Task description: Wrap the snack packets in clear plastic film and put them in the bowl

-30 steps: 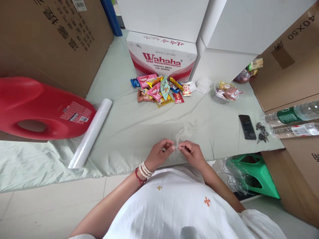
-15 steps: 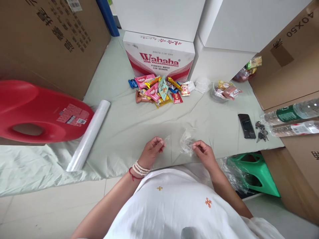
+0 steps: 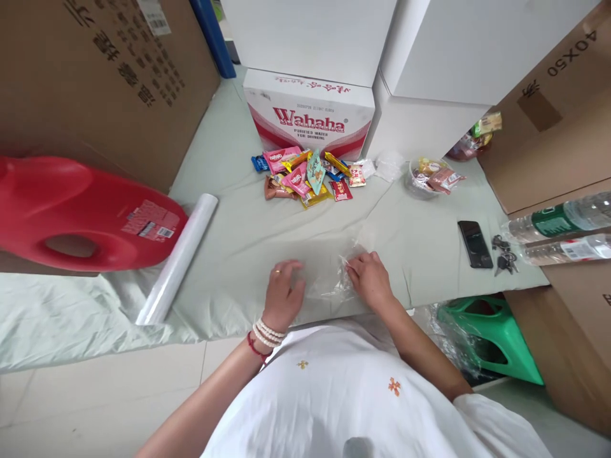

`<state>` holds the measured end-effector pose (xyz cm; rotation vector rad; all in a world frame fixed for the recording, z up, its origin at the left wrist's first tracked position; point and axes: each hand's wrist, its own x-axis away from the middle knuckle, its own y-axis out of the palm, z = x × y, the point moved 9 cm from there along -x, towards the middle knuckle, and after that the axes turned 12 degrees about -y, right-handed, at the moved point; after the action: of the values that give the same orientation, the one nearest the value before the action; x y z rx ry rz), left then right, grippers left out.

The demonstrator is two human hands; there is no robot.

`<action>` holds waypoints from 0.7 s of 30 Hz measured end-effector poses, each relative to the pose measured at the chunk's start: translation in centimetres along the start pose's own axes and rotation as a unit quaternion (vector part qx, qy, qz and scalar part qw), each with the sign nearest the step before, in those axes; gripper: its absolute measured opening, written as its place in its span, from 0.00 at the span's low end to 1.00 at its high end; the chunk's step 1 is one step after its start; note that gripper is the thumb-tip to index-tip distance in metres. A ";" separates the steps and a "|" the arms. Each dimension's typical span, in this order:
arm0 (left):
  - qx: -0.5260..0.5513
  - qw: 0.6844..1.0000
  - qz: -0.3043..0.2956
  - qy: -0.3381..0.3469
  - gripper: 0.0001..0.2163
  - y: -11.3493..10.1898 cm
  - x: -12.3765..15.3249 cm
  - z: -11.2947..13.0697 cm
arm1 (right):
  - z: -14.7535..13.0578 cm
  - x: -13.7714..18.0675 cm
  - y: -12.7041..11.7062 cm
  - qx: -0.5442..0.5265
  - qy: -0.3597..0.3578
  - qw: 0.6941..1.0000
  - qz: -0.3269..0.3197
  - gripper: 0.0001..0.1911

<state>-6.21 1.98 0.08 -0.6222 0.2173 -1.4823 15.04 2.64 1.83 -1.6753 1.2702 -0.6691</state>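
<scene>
A thin clear plastic bag [image 3: 328, 283] lies crumpled between my two hands, low over the cloth. My right hand [image 3: 370, 280] is closed, pinching the bag's gathered part between thumb and fingers. My left hand [image 3: 285, 296], with a ring and bead bracelets, is at the bag's left side. Its fingers are curved and apart from the thumb, slightly blurred, with nothing seen in them. Further back is a pile of wrapped snacks [image 3: 305, 179], pink, yellow, brown, blue and red.
A Wahaha carton [image 3: 310, 117] stands behind the snacks. To the right are a clear bowl with snacks [image 3: 422, 184], a phone [image 3: 475, 244], keys [image 3: 505, 254] and plastic bottles [image 3: 563, 219]. At left, a white film roll [image 3: 179, 257] lies by a red jug [image 3: 95, 210].
My left hand has loosened its pinch and spread its fingers. My right hand has moved left with the plastic, which now stretches toward the left hand. The camera view has shifted slightly.
</scene>
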 end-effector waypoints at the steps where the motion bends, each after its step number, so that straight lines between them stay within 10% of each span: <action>1: -0.023 0.999 0.042 0.022 0.17 -0.4 0.0 0.8 | -0.6 -0.5 0.5 -0.002 -0.010 1.000 -0.001 0.13; 4: -0.052 0.996 0.056 0.046 0.26 0.6 -0.8 2.3 | -1.9 -1.5 1.0 -0.061 -0.039 0.997 0.003 0.12; 7: -0.015 1.000 -0.010 -0.021 0.13 2.7 -2.5 1.4 | -1.2 -2.0 0.4 -0.209 -0.023 0.977 0.042 0.12; 16: 0.266 0.950 -0.004 -0.163 0.18 1.3 -5.1 -2.7 | 9.6 3.0 -1.0 -0.431 0.244 0.856 0.149 0.23; 21: 0.110 0.982 0.063 -0.140 0.14 -1.0 -5.9 -3.4 | 12.8 5.3 -1.5 -0.305 0.226 0.922 0.077 0.23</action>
<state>-9.38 6.82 -3.61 -0.6170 -0.1224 -1.2599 28.07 2.07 -3.02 -1.9410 2.0836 -0.6204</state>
